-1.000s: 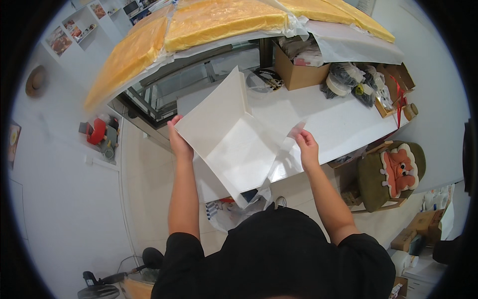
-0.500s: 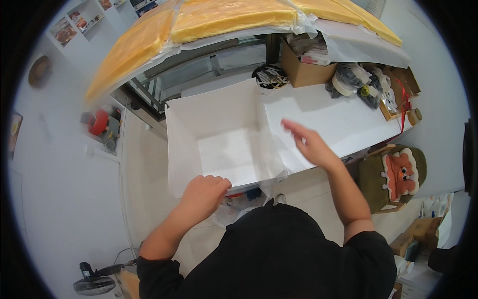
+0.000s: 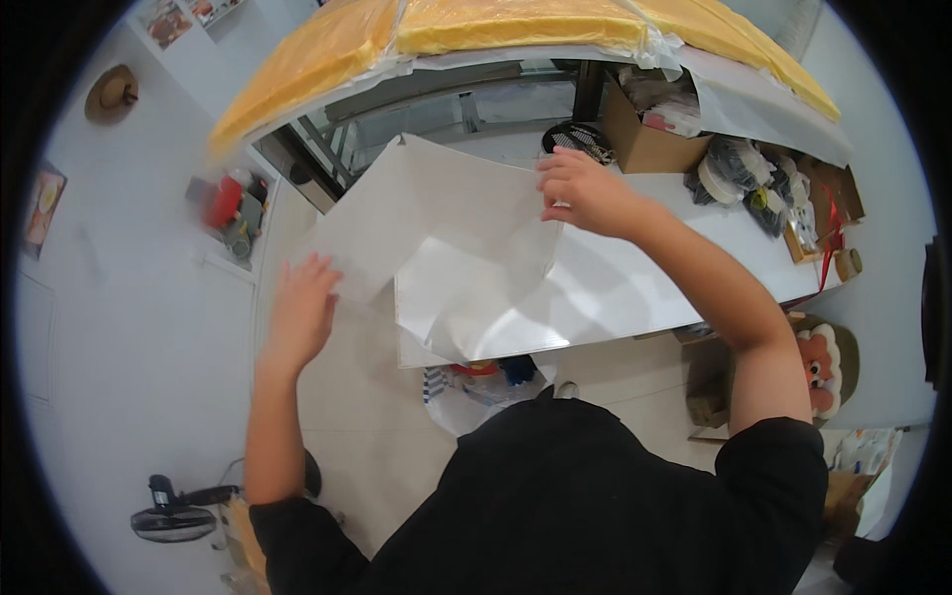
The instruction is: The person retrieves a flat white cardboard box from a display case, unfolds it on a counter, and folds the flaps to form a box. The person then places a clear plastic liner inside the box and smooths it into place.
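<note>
An open white box (image 3: 471,203) is flanked at the table's (image 3: 635,268) left end by the left hand (image 3: 305,302) and right hand (image 3: 590,193), well apart, any grip indiscernible, its thin walls best supported evenly.

We look down past white walls (image 3: 109,297) onto a pale tiled floor (image 3: 645,387).
On our left hang a brown hat (image 3: 111,96) and some pictures (image 3: 164,22); a black fan (image 3: 174,526) shows at lower left, a green chair (image 3: 846,349) sits near the right end of the white tabletop (image 3: 635,293), and light gleams on its surface.
</note>
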